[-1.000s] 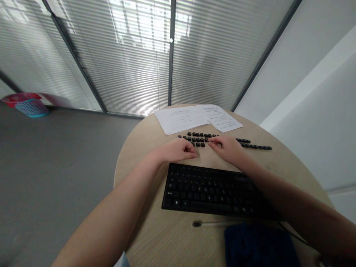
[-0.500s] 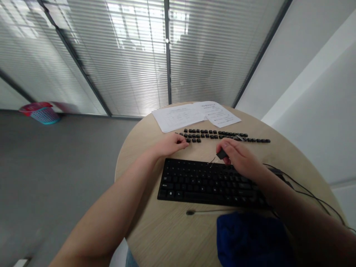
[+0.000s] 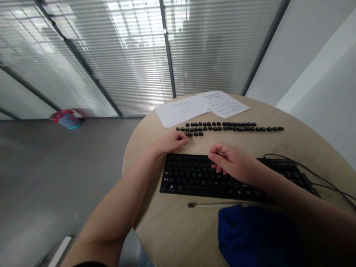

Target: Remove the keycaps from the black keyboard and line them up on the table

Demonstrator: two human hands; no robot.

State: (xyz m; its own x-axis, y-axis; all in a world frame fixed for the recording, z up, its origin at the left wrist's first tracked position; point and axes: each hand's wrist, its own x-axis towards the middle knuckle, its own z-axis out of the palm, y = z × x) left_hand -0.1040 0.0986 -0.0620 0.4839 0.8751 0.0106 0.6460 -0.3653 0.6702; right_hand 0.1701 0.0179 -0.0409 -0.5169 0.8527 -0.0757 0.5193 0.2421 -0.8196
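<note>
1. Blue cloth (image 3: pixel 236 231) lies bunched on the desk (image 3: pixel 172 226); a thin brush (image 3: pixel 191 205) lies just beyond its left end.
2. Next is the black keyboard (image 3: pixel 191 181). Over it, the right hand (image 3: pixel 232 161) has its fingers closed around what looks like a wiry piece (image 3: pixel 223 144).
3. The left hand (image 3: pixel 170 142), fingers curled together, rests beside rows of keycaps (image 3: pixel 205 128).
4. Farthest on the desk: printed papers (image 3: pixel 180 113).

A pale wooden table (image 3: pixel 155 226) carries a black keyboard (image 3: pixel 194 174), rows of keycaps (image 3: pixel 219 128), papers (image 3: pixel 182 111) and blue cloth (image 3: pixel 236 233).
</note>
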